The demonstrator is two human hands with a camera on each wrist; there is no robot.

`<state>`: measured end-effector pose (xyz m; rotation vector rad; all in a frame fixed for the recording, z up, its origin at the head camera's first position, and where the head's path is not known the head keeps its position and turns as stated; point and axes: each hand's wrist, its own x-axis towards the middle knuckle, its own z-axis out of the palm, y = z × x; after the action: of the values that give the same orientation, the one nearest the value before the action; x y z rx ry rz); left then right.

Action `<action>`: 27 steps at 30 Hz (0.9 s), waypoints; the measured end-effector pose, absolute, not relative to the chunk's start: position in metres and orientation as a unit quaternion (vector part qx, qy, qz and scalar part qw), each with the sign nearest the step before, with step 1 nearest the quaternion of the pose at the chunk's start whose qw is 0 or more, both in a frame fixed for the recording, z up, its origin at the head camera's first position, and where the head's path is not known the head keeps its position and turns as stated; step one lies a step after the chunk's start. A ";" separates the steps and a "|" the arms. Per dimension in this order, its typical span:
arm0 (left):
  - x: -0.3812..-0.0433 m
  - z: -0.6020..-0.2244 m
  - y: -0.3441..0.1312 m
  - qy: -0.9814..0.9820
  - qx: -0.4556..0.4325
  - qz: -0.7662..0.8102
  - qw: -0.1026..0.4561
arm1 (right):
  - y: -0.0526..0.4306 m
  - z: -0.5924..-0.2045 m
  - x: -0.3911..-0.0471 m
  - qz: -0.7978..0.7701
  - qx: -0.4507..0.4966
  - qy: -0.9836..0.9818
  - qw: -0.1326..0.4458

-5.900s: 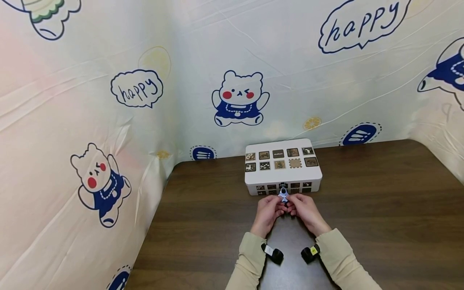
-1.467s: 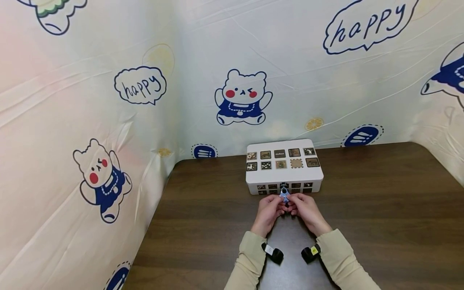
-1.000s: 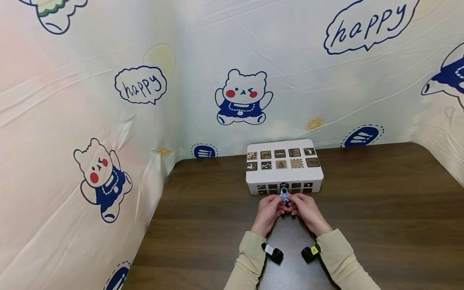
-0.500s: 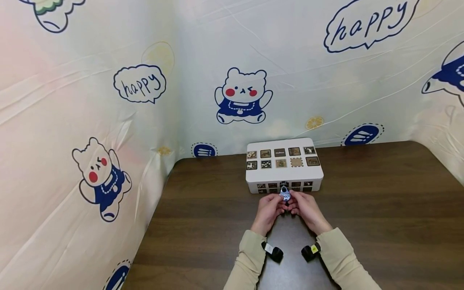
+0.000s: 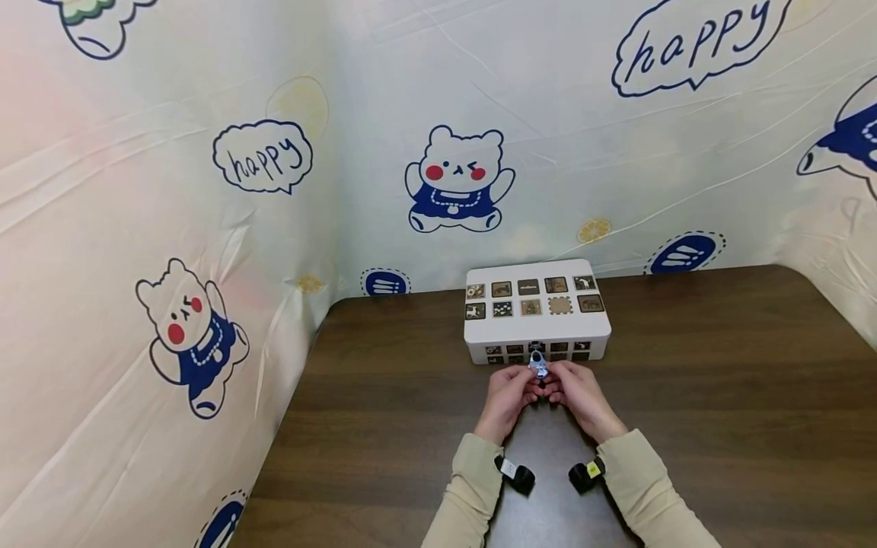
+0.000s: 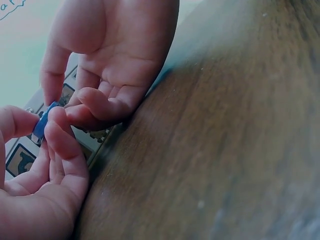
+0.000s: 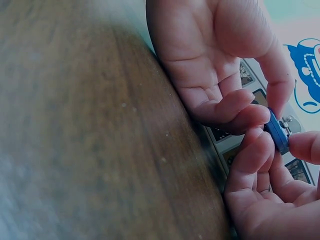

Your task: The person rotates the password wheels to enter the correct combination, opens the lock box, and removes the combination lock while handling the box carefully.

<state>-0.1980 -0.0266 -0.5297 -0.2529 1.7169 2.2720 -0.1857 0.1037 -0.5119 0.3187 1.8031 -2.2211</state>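
Note:
A small blue padlock (image 5: 538, 366) hangs at the front latch of a white tin box (image 5: 537, 329) printed with dark picture squares. My left hand (image 5: 505, 397) pinches the padlock from the left, thumb tip at its edge. From the right, my right hand (image 5: 577, 396) pinches it too. In the left wrist view the padlock (image 6: 44, 121) shows edge-on between thumbs and curled fingers. The right wrist view gives its blue side (image 7: 276, 132), with the metal latch (image 7: 289, 124) just behind. The other fingers of both hands curl beneath it, partly hidden.
The box lid is down, and its back edge stands near the printed cloth backdrop (image 5: 452, 91). Dark wooden table (image 5: 384, 426) spreads to both sides of the hands. Black wrist cameras (image 5: 518, 478) sit on the inner sides of both sleeves.
Both hands stay at the padlock throughout. Half a second ago more of its face showed, with the right thumb nearer its edge. The head view has shifted slightly.

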 end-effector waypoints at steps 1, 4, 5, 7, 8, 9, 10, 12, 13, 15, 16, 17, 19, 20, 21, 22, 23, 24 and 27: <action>-0.198 -0.530 -0.026 0.595 -0.086 0.787 0.139 | 0.104 -0.512 -0.186 -0.765 0.109 0.621 0.131; -0.198 -0.531 -0.026 0.600 -0.073 0.786 0.128 | 0.104 -0.512 -0.186 -0.767 0.108 0.619 0.130; -0.197 -0.531 -0.026 0.602 -0.067 0.786 0.124 | 0.104 -0.512 -0.186 -0.767 0.108 0.619 0.129; -0.197 -0.531 -0.026 0.612 -0.050 0.781 0.112 | 0.105 -0.512 -0.186 -0.768 0.106 0.618 0.129; -0.197 -0.530 -0.026 0.616 -0.046 0.779 0.109 | 0.105 -0.512 -0.186 -0.769 0.106 0.618 0.128; -0.196 -0.530 -0.026 0.619 -0.044 0.777 0.106 | 0.105 -0.512 -0.186 -0.769 0.105 0.617 0.128; -0.196 -0.530 -0.025 0.622 -0.047 0.775 0.106 | 0.105 -0.512 -0.186 -0.770 0.104 0.617 0.128; -0.196 -0.529 -0.024 0.629 -0.055 0.768 0.105 | 0.105 -0.512 -0.186 -0.769 0.102 0.618 0.130; -0.197 -0.528 -0.024 0.628 -0.066 0.768 0.111 | 0.105 -0.512 -0.186 -0.768 0.102 0.618 0.131; -0.197 -0.528 -0.023 0.632 -0.075 0.764 0.111 | 0.104 -0.513 -0.186 -0.766 0.103 0.620 0.132; -0.197 -0.528 -0.023 0.631 -0.079 0.763 0.112 | 0.104 -0.513 -0.186 -0.765 0.103 0.622 0.133; -0.198 -0.528 -0.023 0.631 -0.080 0.764 0.112 | 0.104 -0.513 -0.186 -0.764 0.105 0.623 0.133; -0.198 -0.529 -0.023 0.628 -0.082 0.766 0.113 | 0.103 -0.513 -0.186 -0.760 0.108 0.627 0.131; -0.197 -0.529 -0.024 0.627 -0.082 0.766 0.113 | 0.103 -0.514 -0.187 -0.757 0.108 0.632 0.129; -0.197 -0.529 -0.024 0.625 -0.081 0.768 0.114 | 0.103 -0.514 -0.187 -0.752 0.109 0.637 0.127; -0.197 -0.529 -0.024 0.622 -0.081 0.770 0.116 | 0.102 -0.514 -0.187 -0.748 0.109 0.643 0.123; -0.197 -0.528 -0.024 0.622 -0.078 0.771 0.116 | 0.102 -0.514 -0.187 -0.744 0.110 0.649 0.119; -0.197 -0.528 -0.024 0.621 -0.078 0.771 0.115 | 0.101 -0.515 -0.187 -0.739 0.110 0.655 0.116; -0.196 -0.528 -0.024 0.620 -0.077 0.772 0.113 | 0.100 -0.514 -0.187 -0.727 0.110 0.670 0.106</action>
<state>-0.1961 -0.0238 -0.5277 -0.2264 1.8196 2.2653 -0.1868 0.0996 -0.5145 0.3254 1.9736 -2.1408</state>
